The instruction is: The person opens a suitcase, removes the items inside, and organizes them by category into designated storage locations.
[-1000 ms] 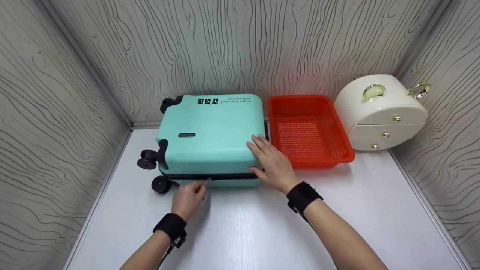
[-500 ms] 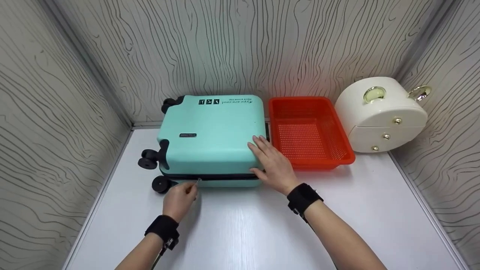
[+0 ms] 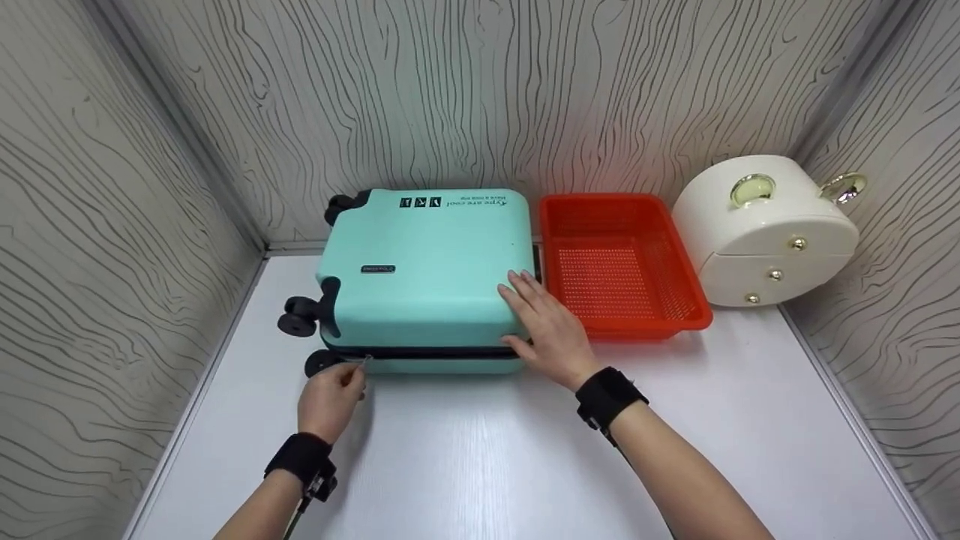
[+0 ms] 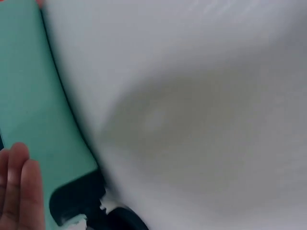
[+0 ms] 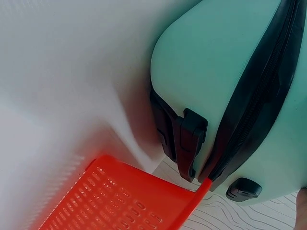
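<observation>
1. The left hand (image 3: 330, 401) pinches the small metal zipper pull (image 3: 365, 361) with curled fingers, at the front left end of the suitcase's dark zipper line (image 3: 427, 351), just beside the near front wheel (image 3: 321, 362).
2. The right hand (image 3: 546, 330) lies flat with straight fingers on the front right corner of the suitcase lid, holding nothing.
3. The mint green suitcase (image 3: 424, 270) lies flat on the white table (image 3: 487, 457), towards the back, wheels to the left.
4. The head view alone shows both hands and the pull. The left wrist view is blurred: it shows only 2 fingertips (image 4: 19, 191), the green shell (image 4: 33, 110) and a black part at the bottom, not the pull itself.
5. The right wrist view shows what the head view hides: the black handle fitting (image 5: 184, 141) on the suitcase's right side, and the zipper band (image 5: 259, 96) running between the 2 shells.
6. An orange basket (image 3: 675, 247) stands just beside the suitcase on the right, its rim (image 5: 192, 203) close against that side.
7. Right of the basket sits a cream drawer box (image 3: 765, 232) with 3 gold knobs, in the corner of the patterned walls (image 3: 487, 97).
</observation>
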{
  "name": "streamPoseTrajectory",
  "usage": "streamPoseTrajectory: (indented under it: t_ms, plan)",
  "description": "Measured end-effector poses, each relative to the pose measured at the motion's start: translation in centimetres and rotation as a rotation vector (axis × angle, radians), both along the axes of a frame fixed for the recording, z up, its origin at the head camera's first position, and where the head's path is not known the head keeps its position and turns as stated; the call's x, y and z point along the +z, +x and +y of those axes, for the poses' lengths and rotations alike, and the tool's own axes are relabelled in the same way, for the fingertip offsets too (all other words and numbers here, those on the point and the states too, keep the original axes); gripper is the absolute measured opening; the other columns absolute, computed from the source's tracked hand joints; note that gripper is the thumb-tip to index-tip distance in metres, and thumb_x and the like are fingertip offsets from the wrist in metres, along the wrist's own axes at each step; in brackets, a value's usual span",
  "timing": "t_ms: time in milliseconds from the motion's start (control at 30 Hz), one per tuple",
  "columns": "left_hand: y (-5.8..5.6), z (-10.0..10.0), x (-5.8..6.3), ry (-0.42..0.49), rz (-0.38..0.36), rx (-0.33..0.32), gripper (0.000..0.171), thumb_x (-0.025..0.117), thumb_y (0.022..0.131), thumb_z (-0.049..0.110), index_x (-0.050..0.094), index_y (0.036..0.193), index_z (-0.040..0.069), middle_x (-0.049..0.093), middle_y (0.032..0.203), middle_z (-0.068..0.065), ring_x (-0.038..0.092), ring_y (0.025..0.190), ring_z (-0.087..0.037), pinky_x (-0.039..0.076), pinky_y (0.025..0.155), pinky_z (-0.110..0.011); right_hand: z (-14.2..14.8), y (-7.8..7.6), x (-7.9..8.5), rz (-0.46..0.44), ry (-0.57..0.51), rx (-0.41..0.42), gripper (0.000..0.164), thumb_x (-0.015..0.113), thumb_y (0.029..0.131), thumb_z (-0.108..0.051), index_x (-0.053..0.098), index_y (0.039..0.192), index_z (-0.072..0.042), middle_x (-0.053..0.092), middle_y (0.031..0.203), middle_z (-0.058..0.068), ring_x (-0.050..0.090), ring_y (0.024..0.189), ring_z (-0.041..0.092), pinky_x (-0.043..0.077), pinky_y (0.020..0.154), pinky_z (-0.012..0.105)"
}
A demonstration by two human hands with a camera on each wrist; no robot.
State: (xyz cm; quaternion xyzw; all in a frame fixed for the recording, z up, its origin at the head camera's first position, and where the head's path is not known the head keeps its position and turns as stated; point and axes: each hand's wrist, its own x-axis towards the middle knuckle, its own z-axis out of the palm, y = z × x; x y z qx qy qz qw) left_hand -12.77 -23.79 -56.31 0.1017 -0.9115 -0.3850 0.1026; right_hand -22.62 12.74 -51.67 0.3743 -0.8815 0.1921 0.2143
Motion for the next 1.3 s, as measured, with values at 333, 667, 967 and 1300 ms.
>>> streamPoseTrajectory:
  t_ms: [333, 667, 967, 1300]
  plan:
    - [0.3, -3.4, 0.2, 0.011, -0.029, 0.119, 0.028, 0.06, 0.103, 0.021, 0.076, 0.116, 0.003, 0.075, 0.089, -0.006, 0.07, 0.07, -0.014, 0.05, 0.058, -0.028, 0.1, -0.1, -0.3, 0.031, -0.038, 0.02, 0.086, 0.083, 0.089, -0.026, 0.036, 0.159, -0.011, 0.031, 0.165, 0.01, 0.025, 0.153, 0.027, 0.034, 0.116, 0.045]
    - [-1.1, -5.5, 0.0, 0.059, -0.037, 0.188, 0.032, 0.057, 0.105, 0.028, 0.075, 0.119, 0.004, 0.073, 0.09, -0.01, 0.067, 0.066, -0.014, 0.048, 0.057, -0.028, 0.2, -0.2, -0.4, 0.017, -0.016, -0.005, 0.084, 0.081, 0.091, -0.025, 0.035, 0.16, -0.012, 0.03, 0.166, 0.009, 0.023, 0.154, 0.024, 0.034, 0.117, 0.044]
    - [-3.0, -7.1, -0.1, 0.146, -0.004, 0.213, 0.034, 0.057, 0.106, 0.029, 0.073, 0.121, 0.003, 0.074, 0.1, -0.016, 0.07, 0.08, -0.021, 0.05, 0.064, -0.021, -0.2, 0.0, -0.2, 0.01, -0.04, 0.002, 0.083, 0.081, 0.09, -0.024, 0.036, 0.159, -0.012, 0.03, 0.166, 0.009, 0.024, 0.153, 0.026, 0.036, 0.115, 0.046]
    - [-3.1, -8.6, 0.3, 0.181, -0.084, 0.106, 0.043, 0.053, 0.107, 0.029, 0.063, 0.135, -0.002, 0.067, 0.128, -0.021, 0.061, 0.119, -0.034, 0.047, 0.098, -0.043, -0.4, 0.4, -0.6, -0.012, -0.057, 0.008, 0.085, 0.081, 0.091, -0.022, 0.034, 0.16, -0.01, 0.027, 0.167, 0.012, 0.023, 0.153, 0.029, 0.032, 0.118, 0.046]
